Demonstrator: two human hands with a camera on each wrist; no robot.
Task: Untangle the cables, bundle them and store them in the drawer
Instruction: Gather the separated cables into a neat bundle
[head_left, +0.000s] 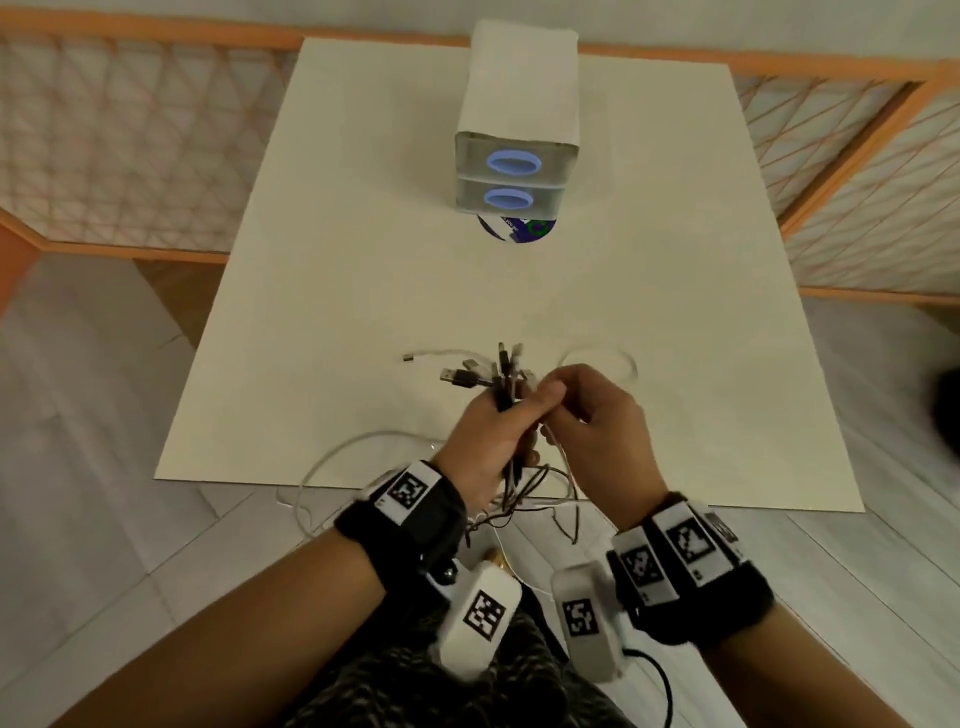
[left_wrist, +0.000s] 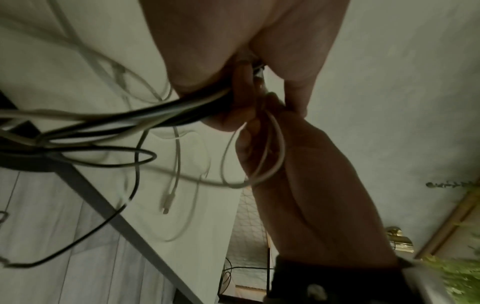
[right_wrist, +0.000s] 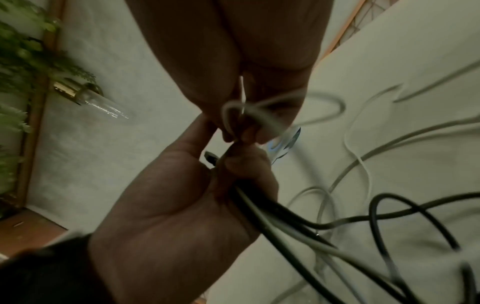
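step: gathering USB cables (head_left: 483, 376) near counter's front edge | left hand (head_left: 493, 441) clenches bunch | right hand (head_left: 597, 415) pinches white cable (right_wrist: 242, 111) | next: needs tails coiled, closed drawer (head_left: 514, 165) opened

No legible text; blurred print on disc (head_left: 517, 231) under drawer unit (head_left: 516, 171); coded square markers on wristbands (head_left: 408, 491).

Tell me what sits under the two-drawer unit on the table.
A round disc with blue and white print pokes out from under the front of the drawer unit. Only its near edge shows; the rest is covered, so I cannot tell what it is.
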